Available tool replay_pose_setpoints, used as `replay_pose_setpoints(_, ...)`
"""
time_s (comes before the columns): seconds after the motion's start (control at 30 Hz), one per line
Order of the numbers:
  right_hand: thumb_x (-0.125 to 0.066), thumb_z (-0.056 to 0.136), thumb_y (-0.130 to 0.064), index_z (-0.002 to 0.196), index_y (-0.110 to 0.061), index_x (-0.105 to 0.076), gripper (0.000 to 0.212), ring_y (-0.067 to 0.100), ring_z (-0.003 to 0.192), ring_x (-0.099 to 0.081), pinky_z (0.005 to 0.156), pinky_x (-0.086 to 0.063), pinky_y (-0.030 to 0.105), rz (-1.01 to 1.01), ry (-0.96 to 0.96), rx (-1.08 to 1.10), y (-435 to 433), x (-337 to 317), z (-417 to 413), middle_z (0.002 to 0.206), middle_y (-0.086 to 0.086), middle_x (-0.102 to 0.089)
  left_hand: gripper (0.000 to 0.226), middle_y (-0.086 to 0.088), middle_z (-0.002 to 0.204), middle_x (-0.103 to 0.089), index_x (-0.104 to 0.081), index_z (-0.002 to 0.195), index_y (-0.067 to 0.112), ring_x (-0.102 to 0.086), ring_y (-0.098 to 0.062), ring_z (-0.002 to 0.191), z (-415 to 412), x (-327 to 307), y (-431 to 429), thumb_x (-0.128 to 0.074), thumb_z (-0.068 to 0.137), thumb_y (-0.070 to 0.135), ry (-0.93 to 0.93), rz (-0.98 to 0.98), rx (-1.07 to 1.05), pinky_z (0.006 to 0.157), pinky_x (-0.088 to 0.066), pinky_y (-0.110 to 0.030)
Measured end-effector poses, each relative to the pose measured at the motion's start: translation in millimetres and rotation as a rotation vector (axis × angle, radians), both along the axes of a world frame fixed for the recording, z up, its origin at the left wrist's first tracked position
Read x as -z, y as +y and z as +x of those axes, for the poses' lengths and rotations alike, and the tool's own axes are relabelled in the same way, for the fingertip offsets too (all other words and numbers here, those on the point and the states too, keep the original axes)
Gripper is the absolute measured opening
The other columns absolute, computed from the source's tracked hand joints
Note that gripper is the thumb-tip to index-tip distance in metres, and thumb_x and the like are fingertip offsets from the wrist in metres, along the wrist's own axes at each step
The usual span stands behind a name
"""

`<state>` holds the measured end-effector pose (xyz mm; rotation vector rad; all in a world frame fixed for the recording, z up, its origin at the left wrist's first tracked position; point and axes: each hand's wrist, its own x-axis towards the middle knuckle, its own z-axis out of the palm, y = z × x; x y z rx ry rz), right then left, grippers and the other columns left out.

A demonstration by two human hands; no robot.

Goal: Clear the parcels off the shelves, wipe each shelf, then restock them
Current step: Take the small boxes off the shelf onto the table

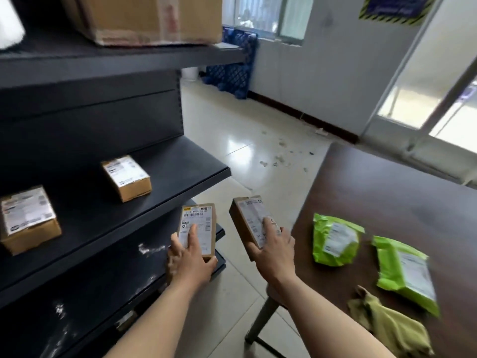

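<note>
Parcel (pixel 200 223) in left hand (pixel 192 264) grip | second parcel (pixel 249 218) in right hand (pixel 276 254) grip | both extended forward

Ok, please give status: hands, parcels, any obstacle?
Left hand grips labelled box. Right hand grips second box. Two boxes sit on shelf. No obstacle seen.

carton (pixel 144 19) and white object (pixel 9 21) cropped at top edge; parcel labels (pixel 197 226) unreadably blurred

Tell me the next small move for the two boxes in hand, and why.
Probably set them on the table by the green parcels: the left hand grips one box, the right hand another box, the lower shelf looks dusty, the cloth lies unused.
</note>
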<state>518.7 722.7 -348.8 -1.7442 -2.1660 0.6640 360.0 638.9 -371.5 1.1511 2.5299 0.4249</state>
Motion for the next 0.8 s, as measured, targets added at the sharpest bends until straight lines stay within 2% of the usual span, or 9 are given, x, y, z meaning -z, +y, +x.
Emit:
replay_pose_setpoints(0.13, -0.055, 0.088, -0.053, 0.152, -0.028, -0.015, 0.079, 0.036, 0.127, -0.03, 0.109, -0.027, 0.043, 0.031, -0.024, 0.121, 6.5, -30.1, 51.6, 0.14, 0.018, -0.027, 0.094, -0.012, 0.147, 0.005, 0.007, 0.147, 0.033, -0.026, -0.036, 0.127, 41.7, -31.1, 22.2, -0.057, 0.082, 0.056, 0.012, 0.036, 0.097, 0.107, -0.031, -0.047)
replay_pose_setpoints(0.3, -0.055, 0.088, -0.055, 0.153, -0.011, -0.012, 0.089, 0.036, 0.134, -0.023, 0.114, -0.02, 0.041, 0.046, -0.02, 0.31, 14.7, -53.7, 131.3, 0.146, 0.021, -0.025, 0.094, -0.012, 0.148, 0.006, 0.009, 0.149, 0.029, -0.02, -0.037, 0.131, 117.0, -56.8, 51.6, -0.054, 0.084, 0.054, 0.024, 0.061, 0.261, 0.11, -0.025, -0.048)
replay_pose_setpoints(0.47, -0.056, 0.088, -0.056, 0.152, -0.004, -0.012, 0.094, 0.035, 0.138, -0.021, 0.115, -0.019, 0.041, 0.067, -0.017, 0.459, 18.5, -62.4, 226.2, 0.149, 0.02, -0.023, 0.095, -0.016, 0.151, 0.004, 0.007, 0.15, 0.028, -0.019, -0.037, 0.134, 207.0, -67.0, 81.1, -0.054, 0.083, 0.058, 0.026, 0.063, 0.392, 0.111, -0.022, -0.046)
replay_pose_setpoints(0.63, -0.056, 0.087, -0.058, 0.152, -0.004, -0.013, 0.095, 0.035, 0.132, -0.027, 0.112, -0.023, 0.039, 0.048, -0.075, 0.579, 20.7, -57.2, 327.2, 0.147, 0.019, -0.025, 0.097, -0.017, 0.153, 0.005, 0.007, 0.15, 0.029, -0.017, -0.038, 0.137, 303.6, -64.8, 105.0, -0.056, 0.082, 0.058, 0.012, 0.037, 0.486, 0.112, -0.02, -0.046)
replay_pose_setpoints(0.8, -0.057, 0.086, -0.057, 0.152, -0.003, -0.013, 0.095, 0.035, 0.133, -0.026, 0.113, -0.024, 0.04, 0.007, -0.113, 0.664, 23.7, -43.0, 428.1, 0.147, 0.02, -0.025, 0.097, -0.015, 0.155, 0.008, 0.009, 0.149, 0.031, -0.013, -0.037, 0.139, 405.7, -51.6, 120.5, -0.056, 0.083, 0.058, -0.028, -0.006, 0.582, 0.112, -0.02, -0.046)
